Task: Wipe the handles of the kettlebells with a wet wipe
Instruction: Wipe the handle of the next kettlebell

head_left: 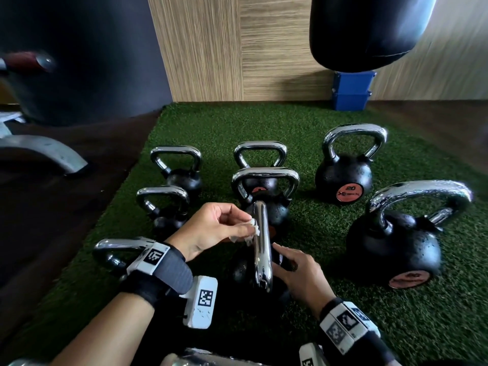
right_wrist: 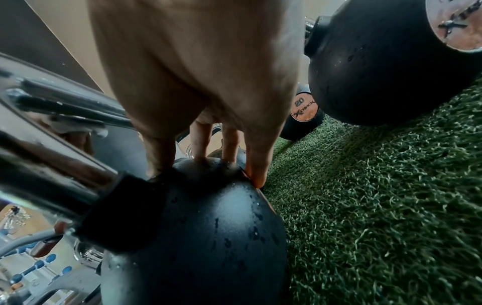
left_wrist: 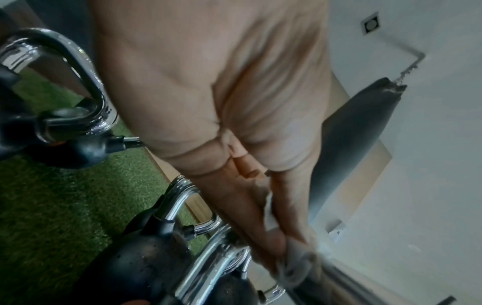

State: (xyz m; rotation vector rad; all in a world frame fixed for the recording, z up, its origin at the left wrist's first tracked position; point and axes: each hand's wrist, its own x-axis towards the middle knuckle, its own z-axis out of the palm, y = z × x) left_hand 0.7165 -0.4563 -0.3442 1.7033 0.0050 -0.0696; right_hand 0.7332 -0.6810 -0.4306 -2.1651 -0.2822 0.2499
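Note:
Several black kettlebells with chrome handles stand on green turf (head_left: 303, 138). The nearest kettlebell (right_wrist: 198, 237) is between my hands, its chrome handle (head_left: 261, 244) running away from me. My left hand (head_left: 216, 228) pinches a crumpled white wet wipe (head_left: 252, 229) against the handle's left side; in the left wrist view the wet wipe (left_wrist: 294, 260) sits at my fingertips. My right hand (head_left: 295, 268) rests with straight fingers on the black ball (head_left: 284, 260), steadying it. A 20-marked kettlebell (head_left: 343, 175) and a large kettlebell (head_left: 396, 241) stand to the right.
A black punching bag (head_left: 369, 30) hangs above the back right. Blue boxes (head_left: 351, 91) sit against the wood wall. A grey machine foot (head_left: 47, 151) rests on the dark floor to the left. Another chrome handle (head_left: 116, 247) lies under my left wrist.

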